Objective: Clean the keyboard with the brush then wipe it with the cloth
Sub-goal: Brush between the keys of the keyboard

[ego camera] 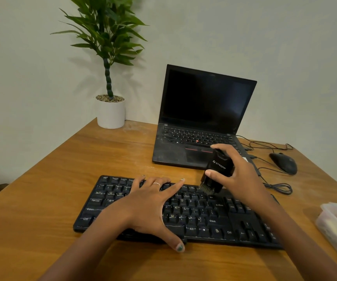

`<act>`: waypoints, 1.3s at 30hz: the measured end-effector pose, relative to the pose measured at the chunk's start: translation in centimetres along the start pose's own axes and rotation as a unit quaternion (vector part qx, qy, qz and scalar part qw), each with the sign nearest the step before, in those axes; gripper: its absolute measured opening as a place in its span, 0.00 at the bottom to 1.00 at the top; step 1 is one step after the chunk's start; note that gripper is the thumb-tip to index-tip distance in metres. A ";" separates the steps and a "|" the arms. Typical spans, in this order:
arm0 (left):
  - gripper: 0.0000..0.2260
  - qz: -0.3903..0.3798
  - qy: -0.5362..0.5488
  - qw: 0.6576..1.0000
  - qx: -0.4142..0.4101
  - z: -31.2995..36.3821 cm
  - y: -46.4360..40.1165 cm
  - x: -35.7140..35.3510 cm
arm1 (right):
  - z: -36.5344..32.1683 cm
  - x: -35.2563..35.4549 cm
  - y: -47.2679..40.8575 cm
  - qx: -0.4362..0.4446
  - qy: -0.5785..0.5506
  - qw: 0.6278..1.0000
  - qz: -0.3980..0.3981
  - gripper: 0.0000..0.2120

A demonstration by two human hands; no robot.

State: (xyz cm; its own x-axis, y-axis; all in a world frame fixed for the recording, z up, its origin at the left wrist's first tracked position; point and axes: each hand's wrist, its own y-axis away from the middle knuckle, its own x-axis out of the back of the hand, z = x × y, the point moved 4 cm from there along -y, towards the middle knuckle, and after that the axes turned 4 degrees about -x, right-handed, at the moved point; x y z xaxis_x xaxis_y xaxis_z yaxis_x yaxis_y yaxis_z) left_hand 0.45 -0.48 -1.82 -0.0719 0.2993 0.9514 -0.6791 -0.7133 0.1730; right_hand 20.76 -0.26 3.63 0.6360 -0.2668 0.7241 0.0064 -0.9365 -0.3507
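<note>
The wide brown wooden table (pixel 42 179) holds everything, and the long black plastic keyboard (pixel 202 218) lies flat on it right under your fingers. Its long side runs from your left hand across to your right hand, so the rows of keys stretch sideways in front of you. Your left hand (pixel 149 207) lies flat on the left half of the keys with its fingers straight and spread apart, pressing down to keep the keyboard from sliding. Your right hand (pixel 238 177) is curled tight around the chunky black plastic brush (pixel 217 171), with the thumb on the near side and the fingers wrapped over the top. The short grey bristles (pixel 206 189) point down and touch the top row of keys, just past your left fingertips and toward the right. Most of the keys sit nearer you than the bristles, so I think you should sweep sideways along each row and work back toward yourself. Watch you don't bump your left fingertips.
</note>
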 end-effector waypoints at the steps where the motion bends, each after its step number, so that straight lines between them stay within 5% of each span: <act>1: 0.56 0.001 0.001 1.000 0.000 0.0 0.0 0.0 | -0.1 0.0 0.0 0.007 0.029 1.000 0.007 0.29; 16: 0.56 -0.004 0.002 1.000 0.003 -0.1 -0.1 0.0 | -0.3 -0.6 -0.3 -0.019 0.027 0.999 0.041 0.28; 20: 0.56 -0.005 0.004 1.000 0.004 -0.1 0.0 0.0 | -0.4 -0.3 -0.3 -0.025 0.000 1.000 -0.003 0.27; 25: 0.56 -0.002 0.002 1.000 0.004 -0.1 -0.1 0.0 | -0.9 -1.2 0.4 -0.004 0.011 0.998 0.059 0.29; 31: 0.56 -0.003 0.004 1.000 0.003 -0.2 0.0 -0.1 | -1.6 -0.5 -0.9 -0.046 0.072 0.995 -0.054 0.26; 36: 0.56 0.001 0.001 1.000 0.003 -0.1 -0.1 -0.1 | -2.7 -2.4 0.5 -0.012 0.098 0.993 0.067 0.28; 39: 0.56 0.001 -0.002 1.000 0.006 -0.1 -0.1 0.0 | -3.0 -1.7 0.3 -0.024 0.117 0.993 0.017 0.26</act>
State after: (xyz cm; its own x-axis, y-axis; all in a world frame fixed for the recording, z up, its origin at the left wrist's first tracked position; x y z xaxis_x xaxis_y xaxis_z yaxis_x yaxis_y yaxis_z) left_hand 0.42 -0.39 -1.87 -0.0694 0.2956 0.9528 -0.6709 -0.7207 0.1747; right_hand 17.36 -0.77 4.05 0.4392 -0.3389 0.8320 -0.0528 -0.9343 -0.3527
